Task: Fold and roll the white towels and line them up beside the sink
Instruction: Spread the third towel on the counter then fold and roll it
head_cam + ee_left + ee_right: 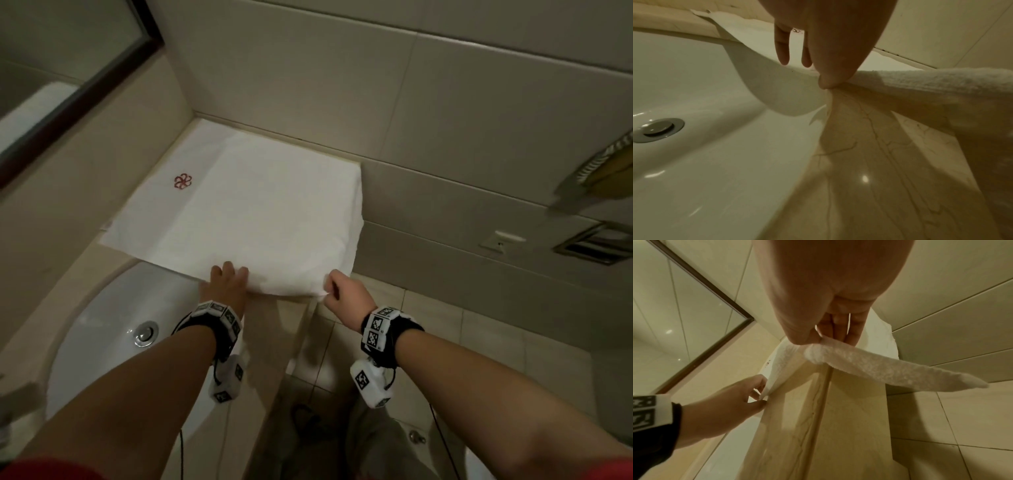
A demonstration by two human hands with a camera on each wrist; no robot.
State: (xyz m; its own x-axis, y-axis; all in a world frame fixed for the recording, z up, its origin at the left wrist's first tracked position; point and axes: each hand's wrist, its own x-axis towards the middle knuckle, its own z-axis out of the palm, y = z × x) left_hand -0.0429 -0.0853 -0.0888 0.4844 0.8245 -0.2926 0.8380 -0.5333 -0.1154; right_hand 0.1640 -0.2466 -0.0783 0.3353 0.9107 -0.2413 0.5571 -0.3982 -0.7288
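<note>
Head view has the white towel (260,212) spread flat on the desk (274,329) beside the sink (102,308), left hand (226,284) and right hand (346,294) each with a pinching grip on its near edge.

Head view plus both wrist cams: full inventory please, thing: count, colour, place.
towel: 1, white, spread on the counter beside the sink, near edge lifted
cloth with red emblem: 1, white, under the towel, on the counter
sink: 1, white, left of the towel
drain plug: 1, chrome, in the sink
counter: 1, beige marble
mirror: 1, dark frame, upper left
left hand: pinches the towel's near edge
right hand: pinches the towel's near right corner
</note>
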